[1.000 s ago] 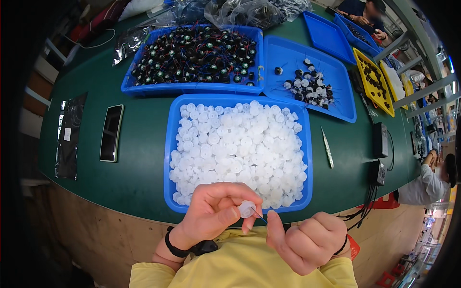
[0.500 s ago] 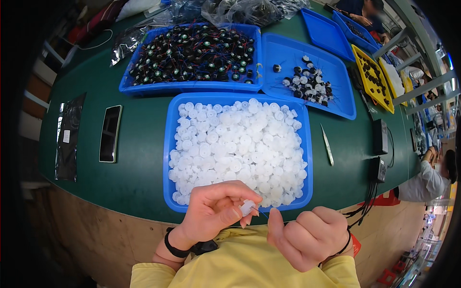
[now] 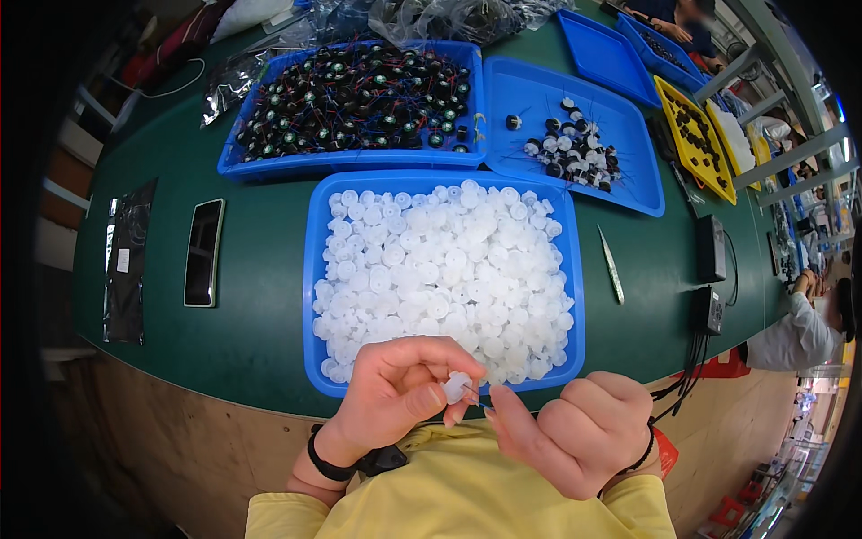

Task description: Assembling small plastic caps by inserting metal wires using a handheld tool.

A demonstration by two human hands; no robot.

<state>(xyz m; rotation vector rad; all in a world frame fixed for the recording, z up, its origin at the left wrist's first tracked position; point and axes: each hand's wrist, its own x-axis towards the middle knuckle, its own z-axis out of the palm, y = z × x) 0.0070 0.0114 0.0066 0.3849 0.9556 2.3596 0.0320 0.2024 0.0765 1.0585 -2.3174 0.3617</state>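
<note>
I see the white cap (image 3: 456, 387) tilted, its thin wires (image 3: 476, 396) slanting right and slightly down. The left hand (image 3: 398, 388) pinches the cap; the right hand (image 3: 575, 433) curls, thumb at the wires, though I can't tell if they're gripped. Just beyond both sits a blue tray (image 3: 404, 181) of white pieces (image 3: 449, 269).

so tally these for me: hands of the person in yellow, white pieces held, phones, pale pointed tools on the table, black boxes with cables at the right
Hands: 2 (left hand, right hand)
White piece held: 1
Phone: 1
Pale pointed tool: 1
Black boxes: 2 (upper box, lower box)
Total: 7
</note>
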